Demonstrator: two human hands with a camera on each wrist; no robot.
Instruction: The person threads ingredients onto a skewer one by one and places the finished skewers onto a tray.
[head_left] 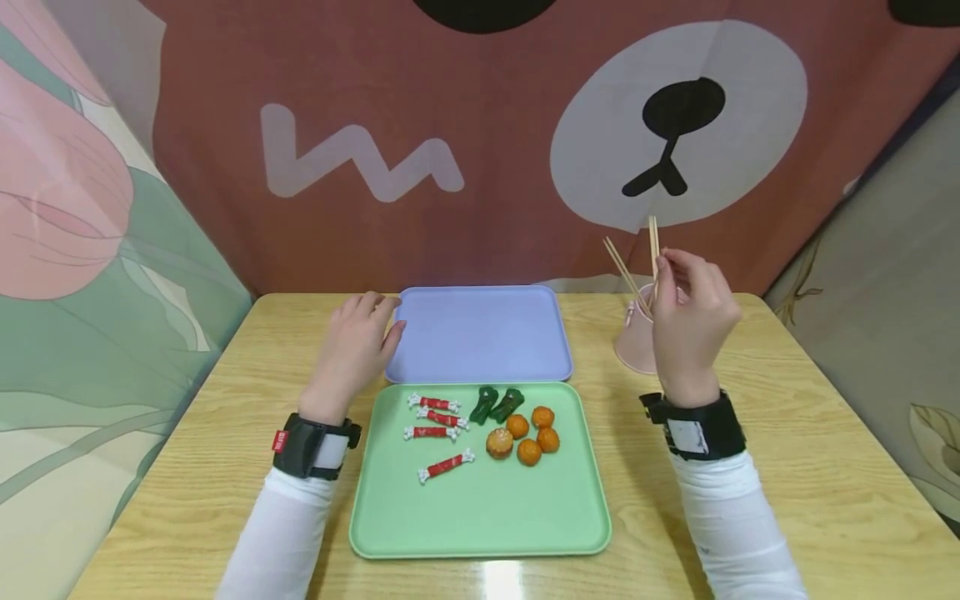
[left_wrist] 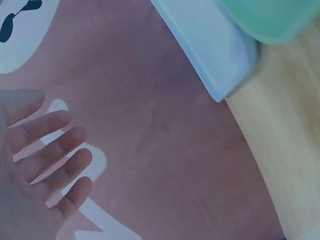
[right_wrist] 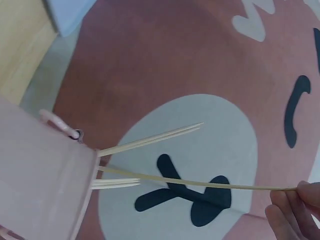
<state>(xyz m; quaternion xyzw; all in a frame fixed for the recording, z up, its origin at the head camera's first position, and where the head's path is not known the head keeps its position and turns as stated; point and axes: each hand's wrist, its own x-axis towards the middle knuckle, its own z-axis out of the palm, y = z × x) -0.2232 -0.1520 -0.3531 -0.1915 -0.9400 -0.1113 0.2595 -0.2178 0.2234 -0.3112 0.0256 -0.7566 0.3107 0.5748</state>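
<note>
My right hand (head_left: 690, 325) is raised beside and over a pink bucket (head_left: 633, 354) with a small handle. Between its thumb and fingers it pinches the upper end of a thin wooden skewer (right_wrist: 215, 185), whose lower part still sits inside the bucket. More skewers (right_wrist: 150, 140) lean out of the bucket's mouth; their lower ends are hidden. My left hand (head_left: 356, 346) hovers at the left edge of a blue tray (head_left: 480, 333), fingers loosely extended and spread. In the left wrist view its palm holds nothing.
In front of the blue tray, a green tray (head_left: 480, 525) carries several red-wrapped candy shapes (head_left: 431, 432), two dark green pieces (head_left: 486, 404), several orange balls (head_left: 529, 452) and a tan-topped piece (head_left: 499, 443). A printed cloth (head_left: 495, 225) hangs behind the wooden table (head_left: 210, 433).
</note>
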